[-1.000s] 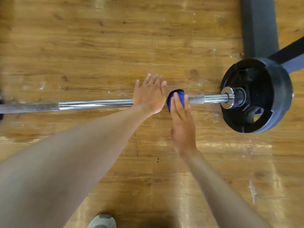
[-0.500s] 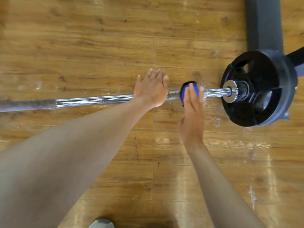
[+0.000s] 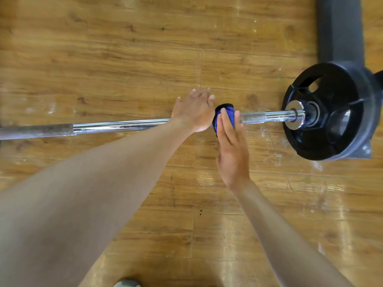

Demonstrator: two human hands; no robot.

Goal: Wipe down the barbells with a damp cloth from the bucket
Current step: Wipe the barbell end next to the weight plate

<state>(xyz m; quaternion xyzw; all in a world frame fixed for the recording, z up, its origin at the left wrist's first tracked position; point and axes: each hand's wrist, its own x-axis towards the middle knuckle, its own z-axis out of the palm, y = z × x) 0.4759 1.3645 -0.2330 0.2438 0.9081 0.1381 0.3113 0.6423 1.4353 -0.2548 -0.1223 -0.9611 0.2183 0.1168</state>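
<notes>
**Item: chrome barbell with blue cloth, on wood floor**

Barbell [image 3: 124,126]: long, thin round steel shaft, polished and mirror-bright along its middle, with a dull grey rougher band at the far left and a short cross-hatched knurled band just right of the right hand's fingers. Its long axis runs left to right across the view, tilted slightly upward toward the right end, where it passes through a bright collar into a weight plate [image 3: 329,112]. The plate is round, matte black, rubbery-looking, with cut-out grip openings.

Cloth [image 3: 224,118]: blue fabric with a dark edge, bunched round the shaft between the two hands, touching both.

Left hand [image 3: 194,110]: laid over the shaft just left of the cloth, palm down, fingers [image 3: 204,94] straight and pressed together, reaching past the bar.

Right hand [image 3: 233,150]: edge-on, fingers [image 3: 224,123] straight and close together, lying flat against the cloth; whether the thumb wraps beneath cannot be told.

Floor [image 3: 103,48]: glossy wood-grain planks, scuffed with pale marks under the bar. A dark grey flat beam [image 3: 339,27] lies beyond the plate. A grey shoe tip [image 3: 126,283] shows at the bottom edge.
</notes>
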